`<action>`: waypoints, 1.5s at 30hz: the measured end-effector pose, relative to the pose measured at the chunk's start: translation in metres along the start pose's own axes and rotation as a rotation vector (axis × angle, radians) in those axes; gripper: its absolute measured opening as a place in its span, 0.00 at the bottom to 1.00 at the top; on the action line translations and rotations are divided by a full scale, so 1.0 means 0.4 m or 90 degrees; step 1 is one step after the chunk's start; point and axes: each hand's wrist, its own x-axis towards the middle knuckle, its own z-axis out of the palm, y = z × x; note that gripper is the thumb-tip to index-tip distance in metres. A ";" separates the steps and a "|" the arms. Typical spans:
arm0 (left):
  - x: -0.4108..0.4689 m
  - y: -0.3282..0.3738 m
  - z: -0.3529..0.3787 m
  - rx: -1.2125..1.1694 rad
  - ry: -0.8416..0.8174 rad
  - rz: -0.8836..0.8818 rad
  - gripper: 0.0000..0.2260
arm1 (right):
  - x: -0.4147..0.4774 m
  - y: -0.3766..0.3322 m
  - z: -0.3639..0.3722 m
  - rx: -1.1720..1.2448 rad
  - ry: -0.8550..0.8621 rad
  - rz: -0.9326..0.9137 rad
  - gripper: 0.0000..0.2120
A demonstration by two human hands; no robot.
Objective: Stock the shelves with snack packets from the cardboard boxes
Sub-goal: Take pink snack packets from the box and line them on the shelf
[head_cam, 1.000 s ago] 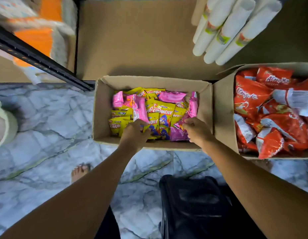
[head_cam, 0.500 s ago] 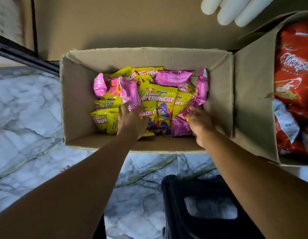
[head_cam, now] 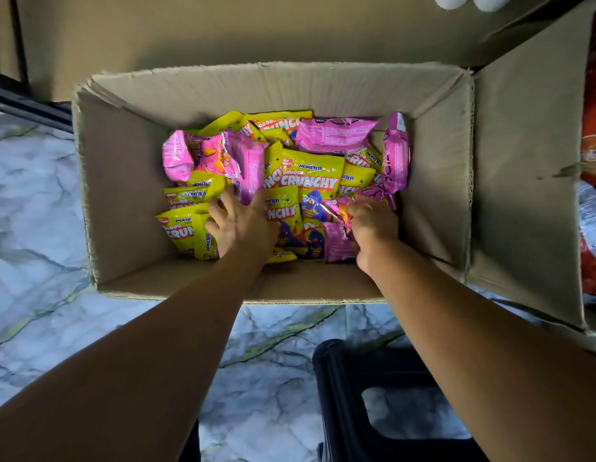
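brown cardboard box [head_cam: 123, 195] now sits nearer; my left hand [head_cam: 239, 225] lies spread on yellow snack packets [head_cam: 310, 175] inside it, my right hand [head_cam: 371, 225] curls round a pink packet [head_cam: 338, 211], so lifting out looks next.

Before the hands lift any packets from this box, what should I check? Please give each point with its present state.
1. Left hand holds a packet: not ok, it rests spread on the yellow packets.
2. Right hand grips the pink packets: cannot tell, its fingers curl but are blurred.
3. Cardboard box open on top: ok.
4. Packets left inside: ok, many.
5. Free shelf space: cannot tell.
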 end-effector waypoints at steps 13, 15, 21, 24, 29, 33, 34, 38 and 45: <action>-0.071 0.020 -0.097 -0.397 0.035 0.078 0.15 | -0.088 -0.048 0.011 0.069 0.024 -0.064 0.12; -0.088 0.024 -0.133 -0.464 -0.008 0.040 0.16 | -0.140 -0.065 -0.003 0.016 -0.019 -0.136 0.13; -0.167 0.015 -0.308 -0.607 -0.056 -0.046 0.17 | -0.303 -0.172 -0.083 -0.101 -0.120 -0.217 0.18; -0.214 0.008 -0.414 -0.623 -0.057 -0.028 0.18 | -0.390 -0.246 -0.127 -0.162 -0.121 -0.291 0.20; -0.329 0.002 -0.629 -0.569 -0.015 -0.008 0.16 | -0.565 -0.369 -0.194 -0.259 -0.118 -0.417 0.19; -0.427 0.001 -0.796 -0.540 0.035 0.028 0.15 | -0.736 -0.479 -0.252 -0.311 -0.118 -0.502 0.15; -0.453 -0.001 -0.839 -0.535 0.041 0.035 0.15 | -0.777 -0.505 -0.267 -0.321 -0.118 -0.526 0.15; -0.561 -0.010 -1.024 -0.523 0.090 0.049 0.16 | -0.944 -0.613 -0.304 -0.326 -0.145 -0.598 0.12; -0.738 -0.036 -1.311 -0.545 0.239 0.164 0.13 | -1.203 -0.812 -0.330 -0.299 -0.119 -0.788 0.10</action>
